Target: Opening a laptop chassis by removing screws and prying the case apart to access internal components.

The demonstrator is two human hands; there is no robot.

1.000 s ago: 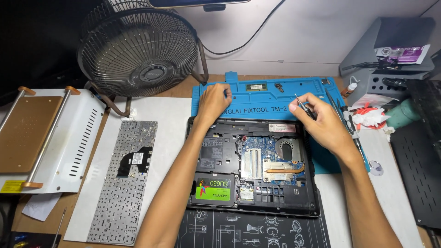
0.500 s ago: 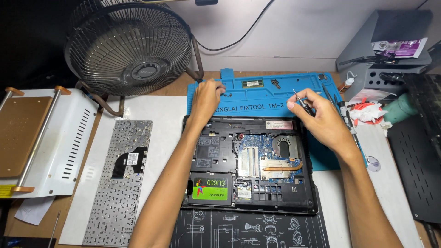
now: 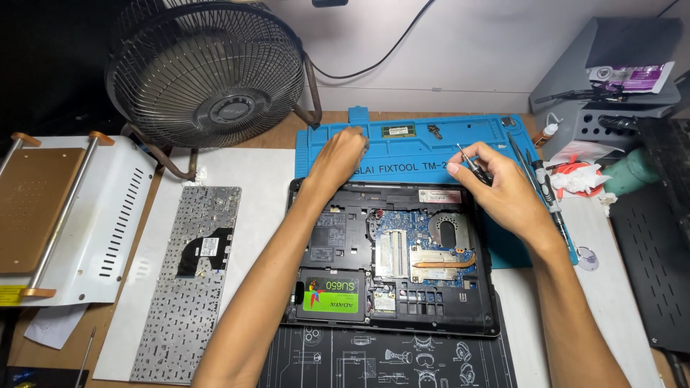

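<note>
Opened laptop base (image 3: 392,262) lies bottom-up mid-worktop, its far edge overlapping the blue repair mat (image 3: 424,151) and its near edge on a black mat (image 3: 388,359) printed with white diagrams. Inside: green-labelled drive (image 3: 330,294) near left, copper heat pipe (image 3: 442,262) and round fan opening toward the right. Left hand (image 3: 338,162) rests at the base's far-left corner, fingers curled down onto the edge where base meets blue mat; grip loosely clenched, whether it pinches anything cannot be told (fingertips hidden). Right hand (image 3: 499,183) hovers over the far-right corner, grip grasping a thin screwdriver (image 3: 471,162), dark handle in the fingers, metal tip pointing up and left above the blue mat, clear of the base. Both forearms cross the base from the near side, the left one covering part of its left half. Around: removed keyboard (image 3: 187,280), face down, lies on a white sheet left of the base, well apart. Black wire-cage fan (image 3: 205,72) stands behind it. White perforated metal unit (image 3: 72,215) with a brown plate sits far left. On the blue mat: a small green memory stick (image 3: 397,131) and a small part beside it. More screwdrivers (image 3: 539,176) lie just right of the right hand; crumpled red-and-white tissue (image 3: 578,176) and a grey box (image 3: 611,79) stand farther right.
</note>
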